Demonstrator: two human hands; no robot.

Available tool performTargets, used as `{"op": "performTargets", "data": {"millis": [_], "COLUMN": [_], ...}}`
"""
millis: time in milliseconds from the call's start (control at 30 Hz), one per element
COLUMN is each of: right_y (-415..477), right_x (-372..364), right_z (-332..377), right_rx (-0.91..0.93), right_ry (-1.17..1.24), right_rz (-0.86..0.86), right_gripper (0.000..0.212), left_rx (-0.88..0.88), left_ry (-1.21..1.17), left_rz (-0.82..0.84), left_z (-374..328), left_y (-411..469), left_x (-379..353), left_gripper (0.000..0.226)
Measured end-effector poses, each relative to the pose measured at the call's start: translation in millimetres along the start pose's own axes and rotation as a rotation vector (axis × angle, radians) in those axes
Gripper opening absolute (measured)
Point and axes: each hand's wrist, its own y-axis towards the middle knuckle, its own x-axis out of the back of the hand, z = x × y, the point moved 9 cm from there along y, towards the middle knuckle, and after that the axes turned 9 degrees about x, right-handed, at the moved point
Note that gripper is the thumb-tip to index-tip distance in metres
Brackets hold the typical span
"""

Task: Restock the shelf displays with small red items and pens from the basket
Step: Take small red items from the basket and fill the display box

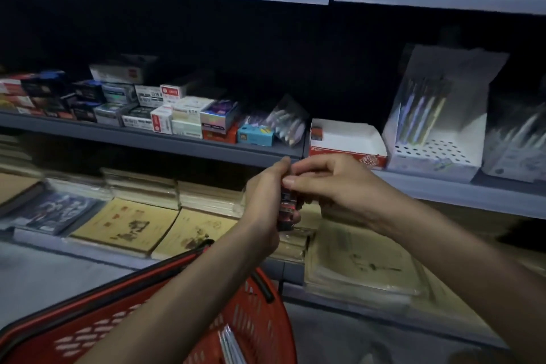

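Note:
My left hand (266, 198) grips a stack of small red items (287, 207) upright in front of the middle shelf's edge. My right hand (328, 183) pinches the top of that stack with fingertips and thumb. Just behind the hands stands a red-and-white display box (348, 142) on the shelf, with one small red item (316, 132) in its back left corner. A white pen display (434, 139) with several pens stands to its right. The red basket (260, 319) hangs below my left forearm, with clear-wrapped packs (230, 346) inside.
Small stationery boxes (165, 115) crowd the middle shelf at left. A clear bag of pens (288, 124) leans beside them. Stacks of notebooks (127, 224) fill the lower shelf, more wrapped ones (360, 263) at right. Another pen display (517, 145) is at far right.

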Motion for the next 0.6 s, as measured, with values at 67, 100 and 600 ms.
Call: {"op": "performTargets", "data": {"millis": [67,100,600], "right_y": [7,9,3], "right_x": [8,13,107], "right_z": [2,5,8], "right_rx": [-0.004,-0.018,-0.01], "right_ry": [0.057,0.087,0.165], "right_rz": [-0.034,-0.046,-0.411], "right_gripper": [0.036,0.036,0.025], "left_rx": [-0.011,-0.018,-0.176], "left_ry": [0.023,0.021,0.067], "left_rz": [0.001,0.013,0.092], "left_z": [-10,-16,-26], "left_y": [1,1,18], "left_x": [-10,-15,-52], "left_gripper": [0.037,0.035,0.018]}}
